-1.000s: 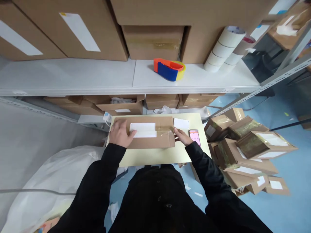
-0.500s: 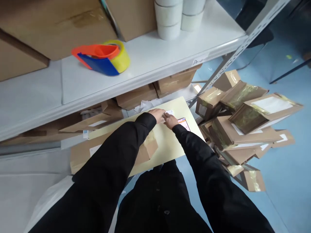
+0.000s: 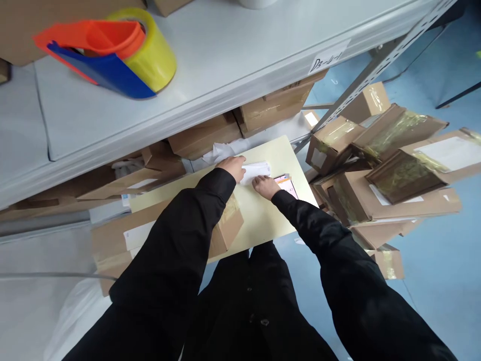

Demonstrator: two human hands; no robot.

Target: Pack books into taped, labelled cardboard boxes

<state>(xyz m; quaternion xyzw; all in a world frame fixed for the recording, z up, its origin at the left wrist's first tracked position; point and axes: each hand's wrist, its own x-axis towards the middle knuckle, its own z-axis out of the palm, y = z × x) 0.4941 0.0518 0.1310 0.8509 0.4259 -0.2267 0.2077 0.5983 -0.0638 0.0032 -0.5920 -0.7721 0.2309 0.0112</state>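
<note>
On the pale yellow table top (image 3: 263,215) lies a small stack of white paper labels (image 3: 258,170). My left hand (image 3: 233,166) rests on the left end of the labels with its fingers curled on them. My right hand (image 3: 265,186) lies just in front of the labels, fingers bent against the table, beside a phone (image 3: 287,184) with a lit screen. Whether the right hand grips a label I cannot tell. A long taped cardboard box (image 3: 124,240) lies under my left arm, its left end past the table edge.
A white shelf (image 3: 210,70) above carries an orange and blue tape dispenser (image 3: 101,55) with yellow tape. Cardboard boxes (image 3: 210,138) sit under the shelf. A heap of taped parcels (image 3: 383,170) covers the blue floor at the right. A white bag (image 3: 75,321) lies at lower left.
Both hands left the long box and came together on the white labels beside the phone. The box slid left, partly off the table. The view leaned closer to the shelf.
</note>
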